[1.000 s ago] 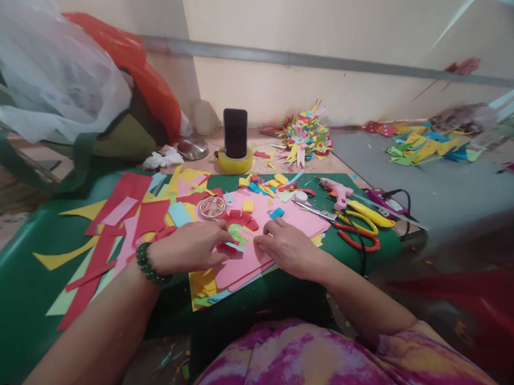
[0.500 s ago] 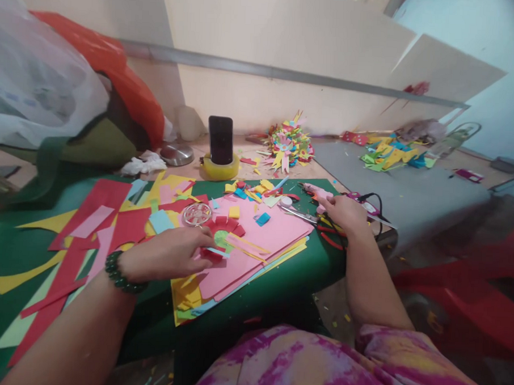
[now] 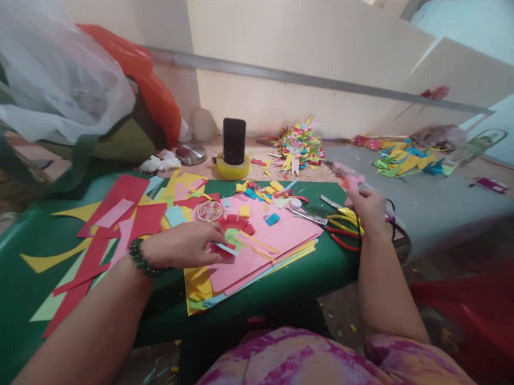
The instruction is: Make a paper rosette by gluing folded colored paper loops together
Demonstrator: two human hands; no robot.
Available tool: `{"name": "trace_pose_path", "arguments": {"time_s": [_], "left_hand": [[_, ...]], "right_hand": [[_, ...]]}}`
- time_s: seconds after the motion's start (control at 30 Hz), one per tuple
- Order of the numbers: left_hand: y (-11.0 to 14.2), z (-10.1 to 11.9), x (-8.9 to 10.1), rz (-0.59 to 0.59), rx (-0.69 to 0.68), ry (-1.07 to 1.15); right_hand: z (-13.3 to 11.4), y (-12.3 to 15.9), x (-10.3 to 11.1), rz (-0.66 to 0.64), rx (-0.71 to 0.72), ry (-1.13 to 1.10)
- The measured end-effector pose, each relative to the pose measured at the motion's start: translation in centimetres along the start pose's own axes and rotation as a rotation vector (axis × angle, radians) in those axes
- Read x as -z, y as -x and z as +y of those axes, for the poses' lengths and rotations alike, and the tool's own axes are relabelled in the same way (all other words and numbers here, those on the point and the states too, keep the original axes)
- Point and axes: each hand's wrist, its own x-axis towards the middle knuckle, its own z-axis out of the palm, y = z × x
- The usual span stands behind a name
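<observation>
My left hand [image 3: 185, 247] rests on the pink paper sheets [image 3: 276, 234] on the green table [image 3: 6, 284]. Its fingers pinch a small red paper piece with a blue strip [image 3: 225, 249], beside a ring of red pieces around a green centre [image 3: 235, 230]. My right hand [image 3: 370, 207] is at the table's right end, closed round the pink glue gun [image 3: 348, 179] and holding it above the table. Yellow-handled and red-handled scissors [image 3: 344, 223] lie just under that hand.
Red, yellow and pink paper offcuts [image 3: 120, 215] cover the table's left. A clear round tape roll [image 3: 209, 211] sits by the red ring. A phone [image 3: 234, 140] stands in a yellow tape roll. A paper flower [image 3: 299, 143] and paper scraps [image 3: 405, 156] lie on the floor behind.
My right hand left the pink sheets, reached to the right end of the table, took the glue gun and raised it. My left hand stayed on the red piece.
</observation>
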Motion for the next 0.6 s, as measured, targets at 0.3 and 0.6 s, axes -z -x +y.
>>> {"name": "trace_pose_path", "arguments": {"time_s": [0.3,0.6], "left_hand": [[0.2,-0.2,0.7,-0.072,-0.017,0.139],[0.2,-0.7,0.6,-0.064,-0.049,0.164]], "right_hand": [[-1.9,8.1,2.3,-0.537,0.085,-0.509],[-3.3,16.0,0.7,-0.945,0.371,-0.089]]}}
